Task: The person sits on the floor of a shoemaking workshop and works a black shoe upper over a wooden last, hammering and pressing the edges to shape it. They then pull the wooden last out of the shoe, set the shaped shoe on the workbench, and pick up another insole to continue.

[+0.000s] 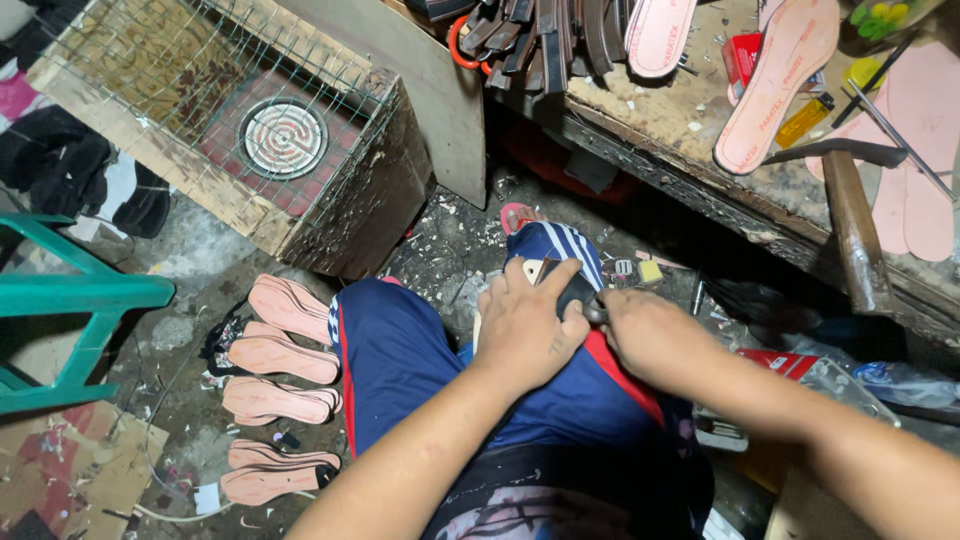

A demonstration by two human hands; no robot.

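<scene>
My left hand (525, 330) presses down on a small dark piece with a pale underside (560, 280) resting on my right knee, over blue shorts with white stripes (400, 360). My right hand (650, 335) meets it from the right, fingers closed around a dark-handled tool (592, 310) at the piece's edge. Most of the piece and the tool is hidden under the two hands.
Several pink sandal soles (285, 350) lie on the dirty floor at the left. A wire-covered wooden box with a round heater coil (283, 138) stands behind them, a green stool (70, 300) at far left. The workbench (760, 190) holds pink insoles, straps and a hammer (855, 220).
</scene>
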